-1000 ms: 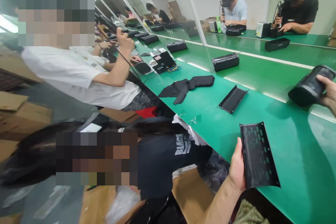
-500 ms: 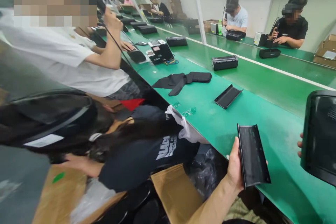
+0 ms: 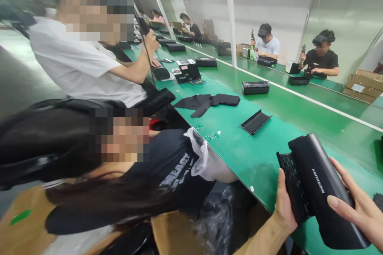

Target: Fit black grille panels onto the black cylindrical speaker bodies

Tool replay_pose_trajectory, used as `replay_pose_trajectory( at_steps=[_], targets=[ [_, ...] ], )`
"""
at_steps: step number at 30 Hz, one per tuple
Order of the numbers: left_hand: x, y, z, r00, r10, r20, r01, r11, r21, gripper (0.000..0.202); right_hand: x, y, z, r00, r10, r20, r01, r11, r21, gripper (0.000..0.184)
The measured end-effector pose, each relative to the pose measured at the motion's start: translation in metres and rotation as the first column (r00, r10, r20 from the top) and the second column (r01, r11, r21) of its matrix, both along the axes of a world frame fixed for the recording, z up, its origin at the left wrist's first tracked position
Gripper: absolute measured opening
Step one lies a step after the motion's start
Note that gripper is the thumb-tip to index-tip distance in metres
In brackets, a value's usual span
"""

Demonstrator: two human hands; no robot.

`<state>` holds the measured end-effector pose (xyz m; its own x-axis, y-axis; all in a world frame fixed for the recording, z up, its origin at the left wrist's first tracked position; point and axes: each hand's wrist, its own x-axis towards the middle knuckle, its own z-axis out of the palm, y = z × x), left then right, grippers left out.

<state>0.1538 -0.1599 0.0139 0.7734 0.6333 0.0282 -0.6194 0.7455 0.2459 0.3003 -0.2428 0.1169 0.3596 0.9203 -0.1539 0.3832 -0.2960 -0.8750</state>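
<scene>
My left hand (image 3: 284,203) grips a black perforated panel (image 3: 291,181) along its lower edge, at the bottom right of the view. My right hand (image 3: 356,207) holds a black cylindrical speaker body (image 3: 321,191), printed with the word MERKURY, with its fingers spread over the top. The speaker body lies against the curved panel and hides most of it. Both hands are just above the green workbench (image 3: 266,155).
A second black panel (image 3: 255,122), black fabric pieces (image 3: 206,103), and a finished speaker (image 3: 255,87) lie on the bench. A co-worker in a black T-shirt (image 3: 167,175) sits close on the left, and another wears white (image 3: 80,63). More workers sit beyond a glass partition.
My right hand has brought the speaker body in from the right edge and laid it against the panel in my left hand. The view has swung and levelled out.
</scene>
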Motion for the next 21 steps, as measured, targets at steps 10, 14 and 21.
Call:
replay_pose_trajectory(
  at_steps=[10,14,21],
  targets=[
    [0.022,-0.006,-0.010,0.987,0.110,-0.121,-0.113,0.993,-0.016,0.103,0.010,0.013,-0.032,0.950,0.111,0.293,-0.122,0.992,0.017,0.095],
    [0.021,-0.007,-0.009,0.970,0.168,-0.175,-0.174,0.984,-0.024,0.097,0.010,0.014,-0.042,0.902,0.181,0.392,-0.180,0.983,-0.039,0.097],
    [0.019,-0.002,-0.011,0.965,0.167,-0.202,-0.172,0.985,-0.010,0.095,0.013,0.018,-0.054,0.862,0.230,0.452,-0.217,0.973,-0.081,0.094]
  ],
)
